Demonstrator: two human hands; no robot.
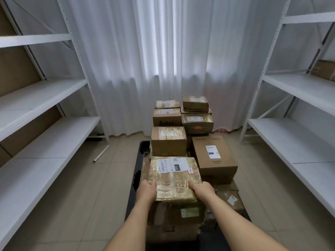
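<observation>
A tape-wrapped cardboard parcel [175, 176] with a white shipping label marked 010 lies on top of the nearest stack of boxes. My left hand [147, 190] grips its near left corner, fingers curled round the edge. My right hand [204, 189] grips its near right corner, thumb on top. Under the parcel sits another taped box [178, 212], partly hidden by it.
Several more cardboard boxes [168, 140] are piled on a dark low cart [134, 194] running toward white curtains [163, 60]. White metal shelving stands on the left [45, 134] and on the right [293, 140]. One box [323, 69] sits on a right shelf. A metal tube [101, 153] lies on the tiled floor.
</observation>
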